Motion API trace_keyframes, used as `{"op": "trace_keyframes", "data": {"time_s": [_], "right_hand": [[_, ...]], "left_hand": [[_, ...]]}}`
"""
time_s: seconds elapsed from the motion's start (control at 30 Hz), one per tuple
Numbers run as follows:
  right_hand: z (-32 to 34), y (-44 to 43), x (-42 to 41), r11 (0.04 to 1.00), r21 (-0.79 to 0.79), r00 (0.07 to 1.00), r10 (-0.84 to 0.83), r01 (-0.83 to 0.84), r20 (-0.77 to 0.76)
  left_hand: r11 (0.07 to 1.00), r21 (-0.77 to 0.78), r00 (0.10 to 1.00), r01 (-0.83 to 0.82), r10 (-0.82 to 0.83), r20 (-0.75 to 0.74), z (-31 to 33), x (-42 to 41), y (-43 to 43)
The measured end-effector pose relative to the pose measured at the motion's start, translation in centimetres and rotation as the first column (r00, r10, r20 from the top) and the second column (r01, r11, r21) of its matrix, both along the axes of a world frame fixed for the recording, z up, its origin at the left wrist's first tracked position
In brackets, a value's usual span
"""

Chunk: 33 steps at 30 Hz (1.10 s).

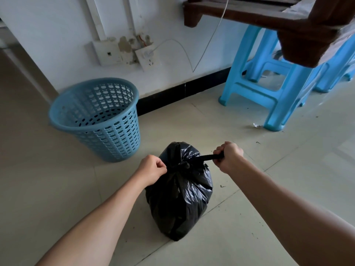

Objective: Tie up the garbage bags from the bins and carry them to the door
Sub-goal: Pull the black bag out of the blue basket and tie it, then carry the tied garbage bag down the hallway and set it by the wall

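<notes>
— Item?
— One garbage bag [178,198], on the floor [57,189] beside the bin [96,120]; my left hand [152,167] pinches the knot [182,165], my right hand [228,156] grips one tail [209,157].
— Risk?
— Thin plastic may tear if I overpull.

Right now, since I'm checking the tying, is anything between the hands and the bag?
Nothing visible. The left hand pinches the bag at its neck, and the right hand grips its pulled-out strip. The bin stands apart, behind left.
</notes>
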State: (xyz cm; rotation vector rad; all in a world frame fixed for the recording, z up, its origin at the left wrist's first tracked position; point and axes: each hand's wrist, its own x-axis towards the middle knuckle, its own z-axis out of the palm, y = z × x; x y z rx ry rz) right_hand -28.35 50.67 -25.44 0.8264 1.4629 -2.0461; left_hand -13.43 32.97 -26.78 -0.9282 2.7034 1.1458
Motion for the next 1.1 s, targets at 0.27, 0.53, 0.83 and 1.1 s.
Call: {"op": "trace_keyframes", "data": {"time_s": [0.27, 0.53, 0.83, 1.1], "right_hand": [[1.5, 0.1, -0.9, 0.776, 0.509, 0.748, 0.575, -0.371, -0.331], [3.8, -1.0, 2.6, 0.814, 0.436, 0.774, 0.541, -0.384, -0.329], [13.6, -0.5, 8.5, 0.445, 0.693, 0.568, 0.821, -0.567, -0.062], [31.8, 2.5, 12.7, -0.047, 0.832, 0.189, 0.965, -0.553, 0.181]], "left_hand": [[0.941, 0.216, 0.949, -0.260, 0.290, -0.123, -1.8, -0.1, -3.4], [0.889, 0.129, 0.895, -0.439, 0.420, 0.149, -3.6, 3.5, -2.8], [0.962, 0.019, 0.859, -0.271, 0.233, 0.456, 10.6, 11.6, -0.4], [0.982, 0.019, 0.878, -0.187, 0.159, 0.451, 29.7, 12.6, 1.2]]}}
